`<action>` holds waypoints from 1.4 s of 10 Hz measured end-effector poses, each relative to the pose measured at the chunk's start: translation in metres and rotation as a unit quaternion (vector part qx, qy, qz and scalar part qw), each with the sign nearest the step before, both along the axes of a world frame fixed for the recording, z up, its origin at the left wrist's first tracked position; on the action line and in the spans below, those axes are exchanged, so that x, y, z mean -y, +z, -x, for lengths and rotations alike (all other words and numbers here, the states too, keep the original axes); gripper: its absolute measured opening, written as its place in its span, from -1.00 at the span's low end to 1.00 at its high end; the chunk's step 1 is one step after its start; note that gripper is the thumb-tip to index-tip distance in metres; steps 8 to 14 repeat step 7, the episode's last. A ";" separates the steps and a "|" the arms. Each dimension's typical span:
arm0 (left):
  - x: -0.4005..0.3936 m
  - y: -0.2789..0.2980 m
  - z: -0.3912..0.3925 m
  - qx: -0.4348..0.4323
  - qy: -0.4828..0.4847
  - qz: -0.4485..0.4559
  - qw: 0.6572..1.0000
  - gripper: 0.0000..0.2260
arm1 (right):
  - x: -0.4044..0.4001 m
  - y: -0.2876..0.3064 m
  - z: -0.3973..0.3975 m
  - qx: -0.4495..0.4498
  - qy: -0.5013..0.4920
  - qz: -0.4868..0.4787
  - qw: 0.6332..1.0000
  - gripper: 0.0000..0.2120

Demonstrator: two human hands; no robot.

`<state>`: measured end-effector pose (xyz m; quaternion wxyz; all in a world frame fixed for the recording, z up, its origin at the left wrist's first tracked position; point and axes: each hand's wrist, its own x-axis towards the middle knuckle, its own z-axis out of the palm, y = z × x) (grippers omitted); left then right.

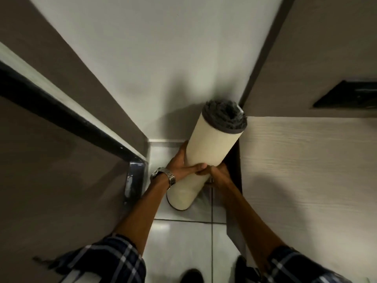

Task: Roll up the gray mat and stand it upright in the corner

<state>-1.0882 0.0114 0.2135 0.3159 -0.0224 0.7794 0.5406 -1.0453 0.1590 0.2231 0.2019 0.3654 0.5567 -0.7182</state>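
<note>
The gray mat (212,144) is rolled into a tight cylinder, cream backing outward, with dark gray pile showing at its top end. It stands nearly upright on the white tiled floor (183,237) in the corner, its top leaning toward the right-hand wood panel. My left hand (183,164), a metal watch on its wrist, wraps the roll's middle from the left. From the right, my right hand (219,174) grips it slightly lower, fingers partly hidden behind the roll. Whether the roll's bottom end rests on the tile or hangs just above it, I cannot tell.
A white wall (163,58) rises behind the corner. A brown door or panel with a dark edge (71,119) closes in on the left. A light wood-grain cabinet side (306,170) stands at the right. My shoe tips (191,275) show at the bottom.
</note>
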 end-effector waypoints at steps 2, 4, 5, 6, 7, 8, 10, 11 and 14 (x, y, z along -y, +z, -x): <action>-0.006 -0.012 0.022 0.013 0.013 0.006 1.000 0.02 | -0.005 0.001 0.007 0.039 0.018 0.007 0.999 -0.55; -0.002 -0.003 0.033 0.027 0.052 -0.013 0.998 -0.03 | -0.006 -0.003 0.005 -0.108 -0.022 -0.030 0.993 -0.43; -0.012 0.000 0.023 0.020 0.164 -0.030 0.986 0.05 | 0.003 -0.001 -0.007 -0.132 0.000 -0.124 0.983 -0.35; -0.018 0.011 0.001 -0.004 0.221 0.002 0.975 0.02 | 0.006 0.009 -0.010 -0.066 0.036 -0.181 0.981 -0.31; -0.023 0.026 -0.023 -0.104 0.190 0.082 0.973 -0.17 | 0.010 0.026 -0.017 -0.019 0.085 -0.233 0.969 -0.29; -0.023 0.026 -0.023 -0.104 0.190 0.082 0.973 -0.17 | 0.010 0.026 -0.017 -0.019 0.085 -0.233 0.969 -0.29; -0.023 0.026 -0.023 -0.104 0.190 0.082 0.973 -0.17 | 0.010 0.026 -0.017 -0.019 0.085 -0.233 0.969 -0.29; -0.023 0.026 -0.023 -0.104 0.190 0.082 0.973 -0.17 | 0.010 0.026 -0.017 -0.019 0.085 -0.233 0.969 -0.29; -0.023 0.026 -0.023 -0.104 0.190 0.082 0.973 -0.17 | 0.010 0.026 -0.017 -0.019 0.085 -0.233 0.969 -0.29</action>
